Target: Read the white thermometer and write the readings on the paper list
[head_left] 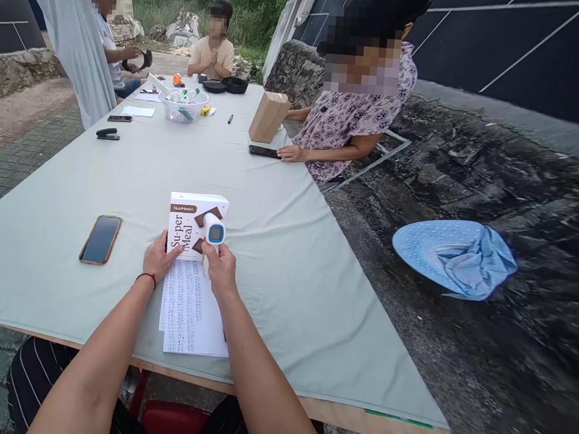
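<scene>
A white box (181,203) printed "NutriMotion Su-per Meal" stands on the table in front of me. My left hand (161,257) grips its lower left side, thumb across the front. In my right hand (222,270) is a white handheld infrared thermometer (214,228) with a blue-rimmed screen facing me, closed in by the fingers and held before the box's right side. Sheets of paper covered in writing (193,323) lie below the box, under my forearms. A smartphone (100,239) in a brown case rests left of my left hand.
A person (352,115) at the right has a hand by a cardboard box (268,117) and a dark flat object (264,151). Further off are a clear basket of bottles (183,110), a stapler (107,134), black pans (236,85) and other people. A blue hat (432,245) lies right of the table.
</scene>
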Motion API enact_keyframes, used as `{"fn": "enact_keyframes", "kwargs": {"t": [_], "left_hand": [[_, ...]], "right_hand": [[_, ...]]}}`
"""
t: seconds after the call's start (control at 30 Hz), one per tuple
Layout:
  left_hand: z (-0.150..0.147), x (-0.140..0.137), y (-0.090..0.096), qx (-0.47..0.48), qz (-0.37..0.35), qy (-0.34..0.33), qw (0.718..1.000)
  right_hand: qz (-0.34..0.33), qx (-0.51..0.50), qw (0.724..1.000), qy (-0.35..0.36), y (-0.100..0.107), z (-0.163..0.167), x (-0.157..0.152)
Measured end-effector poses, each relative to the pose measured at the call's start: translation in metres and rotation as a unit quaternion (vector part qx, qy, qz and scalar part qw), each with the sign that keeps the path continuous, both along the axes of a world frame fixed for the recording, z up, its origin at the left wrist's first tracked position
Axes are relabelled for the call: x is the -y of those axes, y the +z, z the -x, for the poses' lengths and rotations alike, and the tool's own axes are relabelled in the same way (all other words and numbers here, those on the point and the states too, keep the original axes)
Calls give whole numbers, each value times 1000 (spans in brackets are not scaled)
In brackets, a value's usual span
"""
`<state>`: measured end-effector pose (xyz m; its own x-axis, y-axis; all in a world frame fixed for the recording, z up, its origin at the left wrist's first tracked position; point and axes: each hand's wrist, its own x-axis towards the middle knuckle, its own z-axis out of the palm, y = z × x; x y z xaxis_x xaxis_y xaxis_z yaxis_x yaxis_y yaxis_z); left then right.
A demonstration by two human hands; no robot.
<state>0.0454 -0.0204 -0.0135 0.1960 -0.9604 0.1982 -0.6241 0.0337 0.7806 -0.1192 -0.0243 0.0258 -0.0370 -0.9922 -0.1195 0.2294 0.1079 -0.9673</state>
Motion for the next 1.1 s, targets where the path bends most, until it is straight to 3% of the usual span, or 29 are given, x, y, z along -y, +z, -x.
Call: {"fn": "enact_keyframes", "kwargs": {"t": [0.37,0.57,0.83,1.1], "left_hand": [[-2,2,-3,16,-6,-1,1000],[-2,3,-1,23,-8,7,1000],[-5,8,2,23,1,7,1000],[-7,12,3,36,0,14,999]], "right_hand": [[50,-22,998,20,4,15,-23],[42,-9,999,30,21,32,-54],[20,36,999,7,26,77,-101],[38,39,998,-21,26,110,-122]]}}
